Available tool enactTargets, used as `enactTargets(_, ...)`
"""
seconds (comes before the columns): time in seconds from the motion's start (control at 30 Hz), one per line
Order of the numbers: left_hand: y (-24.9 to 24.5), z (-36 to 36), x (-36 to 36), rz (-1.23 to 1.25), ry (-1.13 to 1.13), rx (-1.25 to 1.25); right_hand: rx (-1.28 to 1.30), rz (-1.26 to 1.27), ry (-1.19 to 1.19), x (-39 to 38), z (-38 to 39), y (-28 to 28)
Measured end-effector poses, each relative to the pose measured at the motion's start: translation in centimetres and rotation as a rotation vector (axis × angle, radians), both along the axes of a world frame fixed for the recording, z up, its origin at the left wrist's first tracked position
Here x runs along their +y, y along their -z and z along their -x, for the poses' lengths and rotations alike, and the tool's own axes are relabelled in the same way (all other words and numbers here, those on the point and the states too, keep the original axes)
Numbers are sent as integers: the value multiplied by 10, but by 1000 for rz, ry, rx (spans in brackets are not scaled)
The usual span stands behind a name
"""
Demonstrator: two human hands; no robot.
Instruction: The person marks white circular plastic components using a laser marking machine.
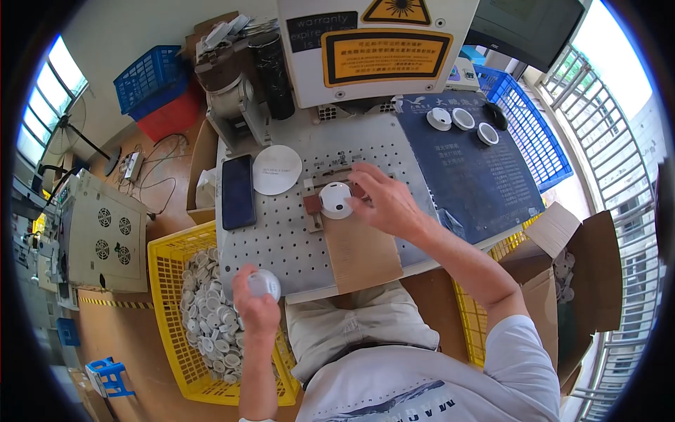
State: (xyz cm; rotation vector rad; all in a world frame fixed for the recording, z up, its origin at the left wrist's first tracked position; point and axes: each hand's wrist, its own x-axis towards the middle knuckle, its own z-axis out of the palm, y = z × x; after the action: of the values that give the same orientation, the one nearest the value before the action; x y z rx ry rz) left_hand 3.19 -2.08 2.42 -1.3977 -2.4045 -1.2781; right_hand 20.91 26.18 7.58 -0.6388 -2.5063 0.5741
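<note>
My left hand (256, 309) is closed around a white round plastic cap (264, 284), above the left front corner of the metal worktable. Another white round cap (335, 200), with dark oval holes, sits in a small fixture with brown blocks (312, 205) under the machine head. My right hand (389, 202) reaches to this cap's right edge, thumb and fingers curled at its rim and partly hiding the right-hand block. A brown cardboard sheet (362, 257) lies between the fixture and the table's front edge.
A phone (238, 191) and a white disc (277, 170) lie left on the perforated table (253, 257). Several white caps (439, 119) rest on the dark mat (478, 172). A yellow basket (163, 295) full of white parts stands lower left; an open carton (594, 274) stands right.
</note>
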Motion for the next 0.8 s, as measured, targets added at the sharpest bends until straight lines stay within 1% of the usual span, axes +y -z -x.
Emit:
enactTargets(0.03, 3, 17, -22, 11, -109, -28, 93, -19, 55, 15, -7, 0)
enactTargets(0.07, 4, 37, -48, 25, -224, -53, 98, 1, 161, 34, -14, -5)
enactTargets(0.13, 13, 80, -98, 109, -455, 112, 54, -193, 316, 96, -32, 5)
enactTargets(0.2, 15, 107, -133, 192, -673, 281, -50, -247, 424, 158, -48, 13)
enactTargets(0.23, 6, 111, -138, 199, -678, 292, -98, -275, 462, 186, -55, 19)
enactTargets(0.3, -17, 115, -140, 210, -720, 113, -184, -260, 511, 230, -65, 26)
enactTargets(0.33, -18, 115, -135, 159, -663, 144, -177, -254, 508, 243, -69, 28)
enactTargets(0.4, -19, 110, -104, 120, -543, 110, -340, -119, 560, 263, -69, 29)
enactTargets(0.43, -35, 88, -70, 120, -466, -6, -332, -116, 555, 268, -71, 32)
enactTargets(0.47, -36, 65, -17, 134, -231, 173, -352, -105, 503, 272, -74, 33)
enactTargets(0.5, -33, 53, 15, 175, -125, 230, -382, -95, 456, 273, -79, 33)
enactTargets(0.53, -33, 40, 46, 157, 57, 319, -384, -100, 460, 268, -82, 31)
enactTargets(0.57, -39, 20, 82, 128, 150, 217, -396, -103, 435, 260, -86, 28)
enactTargets(0.6, -41, 4, 113, 136, 250, 346, -409, -109, 411, 250, -90, 24)
enactTargets(0.63, -41, -11, 143, 169, 304, 356, -413, -120, 417, 239, -96, 20)
enactTargets(0.67, -35, -25, 168, 201, 358, 365, -326, -45, 385, 225, -102, 14)
enactTargets(0.7, -15, -36, 190, 203, 372, 447, -241, 28, 349, 209, -105, 7)
enactTargets(0.73, 1, -44, 205, 207, 382, 528, -177, 21, 323, 182, -106, -8)
enactTargets(0.77, -8, -52, 209, 198, 377, 518, -115, 18, 295, 147, -105, -28)
enactTargets(0.8, -23, -60, 209, 425, 435, 470, -102, 111, 273, 112, -103, -45)
